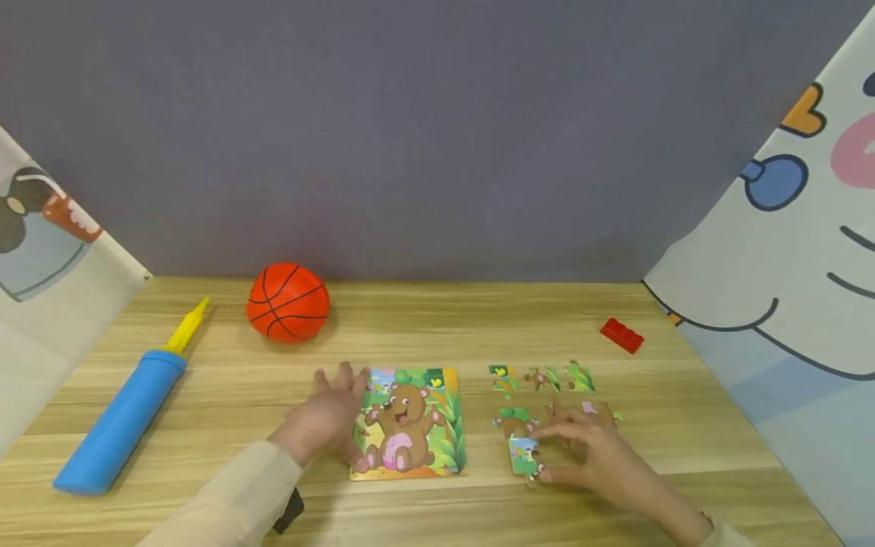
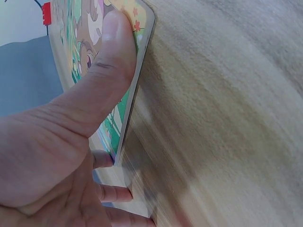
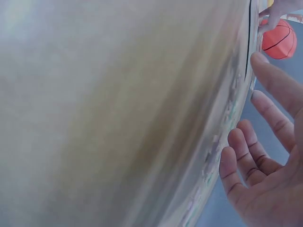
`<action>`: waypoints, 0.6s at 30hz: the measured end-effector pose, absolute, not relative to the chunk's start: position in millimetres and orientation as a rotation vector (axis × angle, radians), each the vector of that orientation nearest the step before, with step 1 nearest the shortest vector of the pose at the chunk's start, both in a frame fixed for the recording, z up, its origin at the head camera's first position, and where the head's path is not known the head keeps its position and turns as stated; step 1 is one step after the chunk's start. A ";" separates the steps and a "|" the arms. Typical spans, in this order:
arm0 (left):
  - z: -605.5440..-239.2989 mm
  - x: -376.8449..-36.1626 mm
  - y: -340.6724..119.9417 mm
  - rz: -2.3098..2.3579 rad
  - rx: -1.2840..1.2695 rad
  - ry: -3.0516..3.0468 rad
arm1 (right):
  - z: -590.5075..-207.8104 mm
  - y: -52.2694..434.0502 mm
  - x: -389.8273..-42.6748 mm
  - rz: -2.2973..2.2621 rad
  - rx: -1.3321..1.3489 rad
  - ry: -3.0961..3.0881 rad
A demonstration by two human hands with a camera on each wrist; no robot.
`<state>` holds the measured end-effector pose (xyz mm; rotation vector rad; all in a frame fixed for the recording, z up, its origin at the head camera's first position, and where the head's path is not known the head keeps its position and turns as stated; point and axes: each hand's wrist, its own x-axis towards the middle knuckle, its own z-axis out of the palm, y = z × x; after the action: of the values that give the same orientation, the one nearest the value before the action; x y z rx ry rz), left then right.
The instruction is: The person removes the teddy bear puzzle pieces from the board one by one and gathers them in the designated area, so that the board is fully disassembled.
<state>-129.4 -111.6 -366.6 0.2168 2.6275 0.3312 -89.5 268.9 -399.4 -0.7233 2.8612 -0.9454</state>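
My left hand lies at the left edge of a bear puzzle. In the left wrist view its thumb rests on the picture near a corner, while the other fingers reach straight down past the edge. My right hand pinches a puzzle piece with a blue-sky picture between thumb and index finger. In the right wrist view that piece shows only as a thin edge, and the other fingers curve loosely. A brown-and-green puzzle piece lies just beyond the held one.
Several loose pieces, one a green-leaf piece, lie beyond my right hand. A red toy brick sits at the back right. Left of the puzzle are a basketball and a blue hand pump. A black object shows beside my left sleeve.
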 end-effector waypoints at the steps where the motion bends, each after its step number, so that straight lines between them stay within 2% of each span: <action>1: -366.6 -129.4 -111.9 0.333 0.222 2.631 | -400.1 268.9 -88.4 -0.944 -0.724 2.864; 18: -367.2 -130.1 -112.1 0.349 0.218 2.624 | -405.6 263.9 -87.7 -0.871 -0.793 2.811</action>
<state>-130.1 -112.1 -367.2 0.2184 2.6243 0.3487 -87.7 263.9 -405.6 -0.7927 2.8107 -0.8710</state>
